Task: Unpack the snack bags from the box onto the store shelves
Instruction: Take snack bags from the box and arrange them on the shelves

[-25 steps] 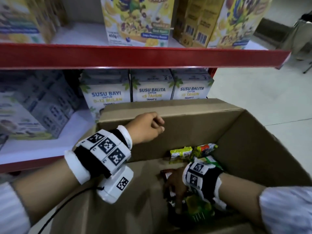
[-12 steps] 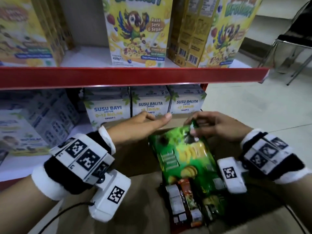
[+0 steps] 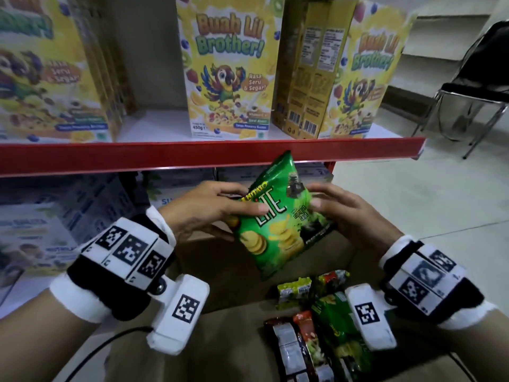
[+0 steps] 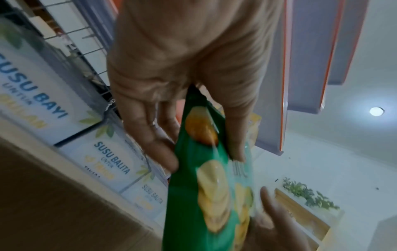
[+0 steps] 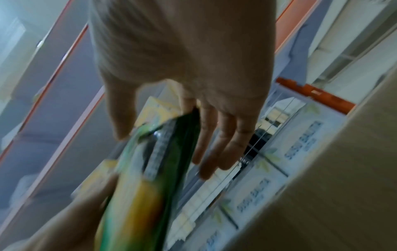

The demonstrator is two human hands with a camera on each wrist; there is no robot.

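Observation:
Both hands hold a green chip bag (image 3: 278, 224) upright above the open cardboard box (image 3: 234, 271), just below the red shelf edge (image 3: 192, 155). My left hand (image 3: 248, 199) grips the bag's left side, thumb across the front and fingers behind. At the bag's right edge my right hand (image 3: 316, 197) holds on with thumb in front and fingers behind. In the left wrist view the bag (image 4: 201, 195) sits pinched between thumb and fingers. The right wrist view shows the bag (image 5: 150, 178) edge-on and blurred. Several more snack bags (image 3: 311, 334) lie in the box's bottom.
Yellow cereal boxes (image 3: 228, 70) stand on the upper shelf, with a gap of bare white shelf (image 3: 154, 122) to their left. Pale milk boxes (image 4: 38, 95) fill the lower shelf behind the cardboard box. A black chair (image 3: 479, 86) stands on the floor at right.
My right hand lifted the green chip bag out of the box and my left hand took hold of its other side. The bag has risen and turned upright, and my view has tilted up.

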